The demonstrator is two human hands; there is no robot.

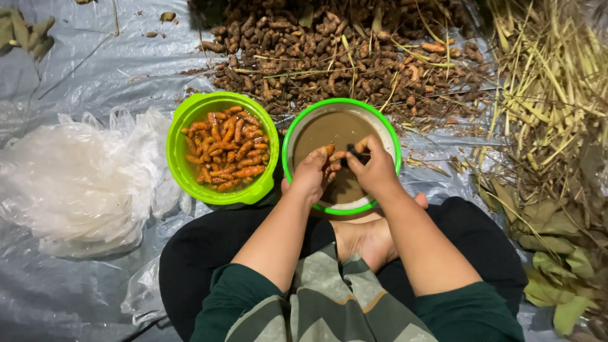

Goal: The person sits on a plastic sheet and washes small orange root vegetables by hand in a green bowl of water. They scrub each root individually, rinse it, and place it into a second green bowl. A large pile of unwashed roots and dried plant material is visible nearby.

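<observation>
Two bowls side by side on tarp [95, 69], right in front of seated person. Left bowl [180, 158] has cleaned roots [228, 149] in it. Right bowl [396, 149] holds water, both hands in it: left hand [310, 177], right hand [375, 168], touching over small root [330, 166]. Behind bowls, big root pile [329, 50]. Stalk heap [551, 95] off right. Crumpled plastic bags [76, 183] left of bowls.

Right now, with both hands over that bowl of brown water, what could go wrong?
The right hand seems to hold a small dark tool right against the left hand, which grips orange roots; a slip might nick a finger. The white bowl with a green rim sits at the person's bare foot, so a nudge could slop muddy water over it. The green bowl of cleaned roots touches it, so splashes may dirty them again.
</observation>
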